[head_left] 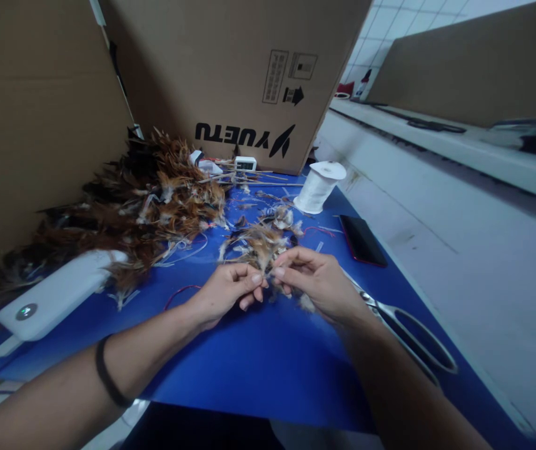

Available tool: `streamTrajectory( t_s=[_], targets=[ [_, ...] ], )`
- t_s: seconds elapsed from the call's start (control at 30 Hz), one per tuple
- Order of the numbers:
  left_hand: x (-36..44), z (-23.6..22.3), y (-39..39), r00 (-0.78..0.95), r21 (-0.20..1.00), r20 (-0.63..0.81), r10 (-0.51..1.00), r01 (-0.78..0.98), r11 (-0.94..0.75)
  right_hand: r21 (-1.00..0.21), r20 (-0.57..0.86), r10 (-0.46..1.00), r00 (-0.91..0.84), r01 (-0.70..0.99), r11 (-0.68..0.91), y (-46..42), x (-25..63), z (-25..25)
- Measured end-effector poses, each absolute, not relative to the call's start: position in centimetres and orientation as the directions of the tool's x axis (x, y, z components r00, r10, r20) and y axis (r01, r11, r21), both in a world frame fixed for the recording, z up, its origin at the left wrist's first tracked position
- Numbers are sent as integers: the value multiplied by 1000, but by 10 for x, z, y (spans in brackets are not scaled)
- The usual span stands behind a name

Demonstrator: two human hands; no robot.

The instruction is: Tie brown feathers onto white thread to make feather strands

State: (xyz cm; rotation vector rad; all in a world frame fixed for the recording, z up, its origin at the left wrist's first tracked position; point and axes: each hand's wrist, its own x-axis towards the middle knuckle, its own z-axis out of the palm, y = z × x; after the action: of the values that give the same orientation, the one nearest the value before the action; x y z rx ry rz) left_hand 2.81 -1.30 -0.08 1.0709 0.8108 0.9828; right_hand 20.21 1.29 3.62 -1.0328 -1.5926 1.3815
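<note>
My left hand [232, 290] and my right hand [308, 275] meet over the middle of the blue table, each with thumb and forefinger pinched together. Between the fingertips is a brownish feather [264, 253] with a pale, fluffy base; both hands appear to grip its lower end. Just behind lies a small heap of loose feathers [281, 219], which partly merges with the held one. Scissors [403, 331] with metal handles lie beside my right forearm, their blades partly hidden by that hand.
A large pile of brown feathers [155, 194] fills the left side, with a white power bank [61, 294] before it. A white spool [320, 187] and a dark phone [363, 240] stand and lie on the right. Cardboard boxes [230, 69] wall off the back.
</note>
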Motion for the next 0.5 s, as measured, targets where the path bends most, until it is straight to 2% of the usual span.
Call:
streamTrajectory(
  t_s=[0.5],
  targets=[
    [27,-3,-14,403,949,-80,912,-250,194,-978,34,909,-415,174,115,11,201,40]
  ],
)
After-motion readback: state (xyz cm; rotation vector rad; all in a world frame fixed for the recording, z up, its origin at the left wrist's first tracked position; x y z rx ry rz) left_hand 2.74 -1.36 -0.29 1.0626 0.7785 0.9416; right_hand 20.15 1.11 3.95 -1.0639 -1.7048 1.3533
